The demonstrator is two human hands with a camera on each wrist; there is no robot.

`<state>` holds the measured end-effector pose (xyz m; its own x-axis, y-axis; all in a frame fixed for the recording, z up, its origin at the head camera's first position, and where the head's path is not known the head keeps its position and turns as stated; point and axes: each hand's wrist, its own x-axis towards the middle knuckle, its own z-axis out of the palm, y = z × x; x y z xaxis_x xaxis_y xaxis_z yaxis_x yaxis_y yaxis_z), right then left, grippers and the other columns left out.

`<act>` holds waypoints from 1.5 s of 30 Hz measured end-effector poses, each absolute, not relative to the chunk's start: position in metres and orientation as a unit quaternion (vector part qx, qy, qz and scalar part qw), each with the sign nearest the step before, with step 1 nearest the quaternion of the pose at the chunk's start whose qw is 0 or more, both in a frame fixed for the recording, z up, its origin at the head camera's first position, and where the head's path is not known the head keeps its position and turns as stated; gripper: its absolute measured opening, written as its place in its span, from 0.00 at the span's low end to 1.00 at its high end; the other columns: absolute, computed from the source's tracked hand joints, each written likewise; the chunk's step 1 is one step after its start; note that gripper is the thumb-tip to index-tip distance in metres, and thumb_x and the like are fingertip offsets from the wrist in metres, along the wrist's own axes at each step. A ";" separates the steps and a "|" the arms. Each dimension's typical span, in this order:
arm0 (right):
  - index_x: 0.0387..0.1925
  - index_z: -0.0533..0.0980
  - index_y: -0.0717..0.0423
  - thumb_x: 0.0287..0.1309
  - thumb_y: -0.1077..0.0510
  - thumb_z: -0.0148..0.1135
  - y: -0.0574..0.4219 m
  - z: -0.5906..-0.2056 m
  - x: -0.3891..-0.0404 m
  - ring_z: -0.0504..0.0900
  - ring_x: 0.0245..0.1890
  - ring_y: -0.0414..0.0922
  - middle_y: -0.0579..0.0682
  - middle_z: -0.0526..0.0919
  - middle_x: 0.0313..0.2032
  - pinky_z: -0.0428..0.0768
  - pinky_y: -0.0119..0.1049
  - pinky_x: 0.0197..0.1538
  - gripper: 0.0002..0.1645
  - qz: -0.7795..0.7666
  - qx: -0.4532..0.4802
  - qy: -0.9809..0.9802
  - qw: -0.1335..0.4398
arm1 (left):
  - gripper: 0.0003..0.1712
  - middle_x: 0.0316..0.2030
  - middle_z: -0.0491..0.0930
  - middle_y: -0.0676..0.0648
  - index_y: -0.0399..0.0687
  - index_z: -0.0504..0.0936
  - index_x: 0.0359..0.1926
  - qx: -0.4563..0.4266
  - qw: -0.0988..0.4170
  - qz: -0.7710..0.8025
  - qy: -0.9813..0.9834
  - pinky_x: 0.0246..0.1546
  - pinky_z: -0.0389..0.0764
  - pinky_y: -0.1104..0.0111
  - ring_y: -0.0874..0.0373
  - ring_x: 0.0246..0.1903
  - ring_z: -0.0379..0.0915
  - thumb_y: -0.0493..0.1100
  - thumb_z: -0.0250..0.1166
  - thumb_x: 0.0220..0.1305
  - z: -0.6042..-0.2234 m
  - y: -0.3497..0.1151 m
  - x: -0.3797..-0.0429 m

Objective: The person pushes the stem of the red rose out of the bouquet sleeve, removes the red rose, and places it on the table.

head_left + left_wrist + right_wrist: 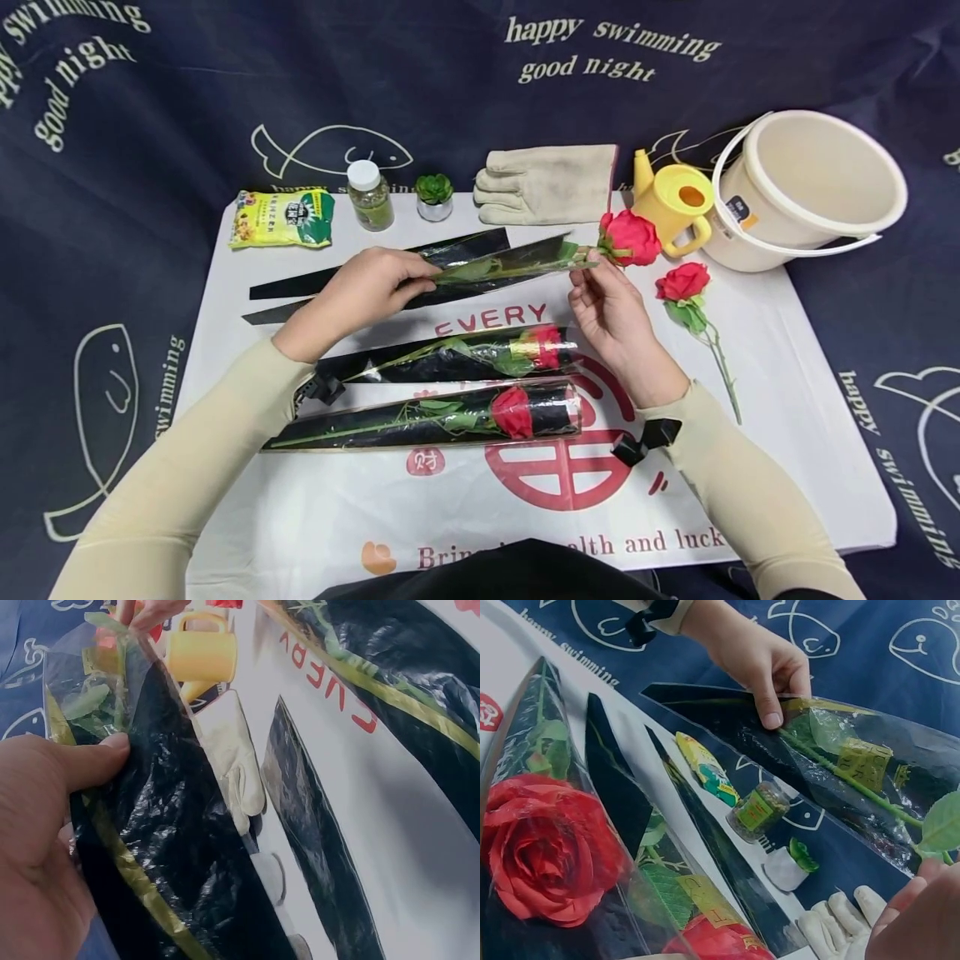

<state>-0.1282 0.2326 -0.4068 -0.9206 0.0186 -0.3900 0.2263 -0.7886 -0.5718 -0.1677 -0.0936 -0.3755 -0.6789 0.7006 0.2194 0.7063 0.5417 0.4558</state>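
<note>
My left hand [375, 283] pinches a black-backed clear flower sleeve [180, 847], thumb on its clear front. Inside the sleeve lie the green stem [821, 761] and leaves of a red artificial rose. The rose's bloom [632, 237] sticks out past the sleeve's wide end. My right hand [618, 333] pinches the stem just under that bloom, right at the sleeve's mouth. Nearer my body, two sleeved roses lie side by side, one [547, 346] above the other [513, 412] in the head view. Behind the held sleeve lies another flat black sleeve [472, 243].
An unwrapped rose [682, 283] lies at the right of the white table [810, 467]. Along the back stand a yellow-green packet [281, 218], a lidded jar [370, 196], a small succulent [434, 197], a work glove [547, 185], a yellow watering can [671, 200] and a white bucket [780, 233].
</note>
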 end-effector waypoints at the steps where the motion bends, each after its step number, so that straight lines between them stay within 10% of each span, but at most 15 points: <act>1: 0.40 0.79 0.59 0.53 0.61 0.68 0.233 -0.407 -0.129 0.79 0.29 0.42 0.53 0.80 0.30 0.76 0.30 0.33 0.12 -0.925 0.199 0.320 0.054 | 0.11 0.39 0.82 0.54 0.51 0.84 0.45 -0.406 0.017 -0.254 -0.878 0.31 0.74 0.66 0.64 0.30 0.76 0.44 0.64 0.62 -0.376 -0.093 -0.166; 14: 0.39 0.78 0.63 0.54 0.67 0.65 0.262 -0.411 -0.145 0.80 0.24 0.44 0.55 0.82 0.28 0.78 0.33 0.29 0.09 -0.941 0.227 0.249 0.004 | 0.21 0.37 0.82 0.58 0.62 0.77 0.53 -0.375 0.111 -0.333 -0.858 0.25 0.68 0.68 0.68 0.26 0.73 0.52 0.67 0.57 -0.381 -0.116 -0.162; 27: 0.54 0.70 0.60 0.57 0.71 0.59 0.358 -0.396 -0.145 0.82 0.35 0.51 0.58 0.81 0.40 0.78 0.40 0.30 0.22 -0.956 0.172 0.233 -0.055 | 0.22 0.35 0.82 0.59 0.66 0.77 0.53 -0.316 0.031 -0.352 -0.880 0.31 0.74 0.64 0.65 0.30 0.78 0.54 0.67 0.57 -0.393 -0.150 -0.177; 37: 0.46 0.73 0.75 0.64 0.75 0.45 0.421 -0.404 -0.123 0.81 0.37 0.52 0.61 0.79 0.38 0.79 0.40 0.39 0.13 -0.908 0.039 0.415 0.043 | 0.21 0.41 0.80 0.55 0.68 0.78 0.52 -0.259 -0.080 -0.361 -0.892 0.37 0.74 0.59 0.60 0.38 0.76 0.59 0.64 0.57 -0.427 -0.156 -0.194; 45: 0.45 0.75 0.75 0.62 0.71 0.53 0.421 -0.403 -0.120 0.83 0.33 0.44 0.57 0.84 0.36 0.79 0.34 0.36 0.12 -0.710 -0.004 0.682 0.173 | 0.22 0.38 0.77 0.54 0.64 0.76 0.55 -0.242 -0.121 -0.287 -0.919 0.30 0.71 0.62 0.60 0.32 0.73 0.59 0.62 0.60 -0.450 -0.149 -0.204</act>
